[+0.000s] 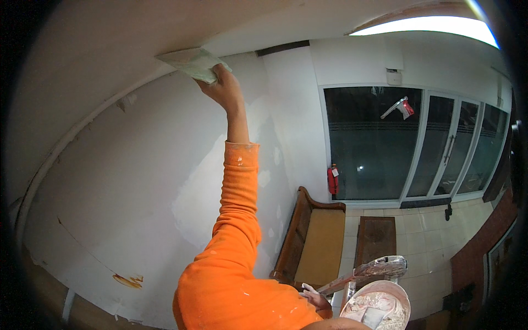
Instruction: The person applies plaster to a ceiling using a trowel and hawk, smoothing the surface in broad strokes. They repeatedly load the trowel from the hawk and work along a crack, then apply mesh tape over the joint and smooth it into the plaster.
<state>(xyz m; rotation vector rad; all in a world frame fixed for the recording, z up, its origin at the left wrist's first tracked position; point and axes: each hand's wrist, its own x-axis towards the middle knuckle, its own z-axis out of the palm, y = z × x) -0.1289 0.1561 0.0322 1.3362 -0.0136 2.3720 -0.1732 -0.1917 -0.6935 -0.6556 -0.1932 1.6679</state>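
Gripping a scraper (192, 61), thin, flat, pale greenish, left hand (225, 89) raised

Cuff (241, 156): a broad, flat orange band, marked with a whitish splash and smaller pale flecks, its hem edged by a dingy line.
Hand (224, 91) above the cuff: bare, as is the forearm (237, 129) just above the cuff.
Sleeve (240, 201) below the cuff: bright orange, long, soft-looking cloth, gathered first in close crosswise rings, then in looser, deeper folds farther from the cuff.
Garment's wider part (234, 302), well below the cuff: the same orange, smoother, rounded in outline, dotted with small white specks.
Other hand (317, 301), below and to the right of the cuff: bare, whitish smears on its fingers.
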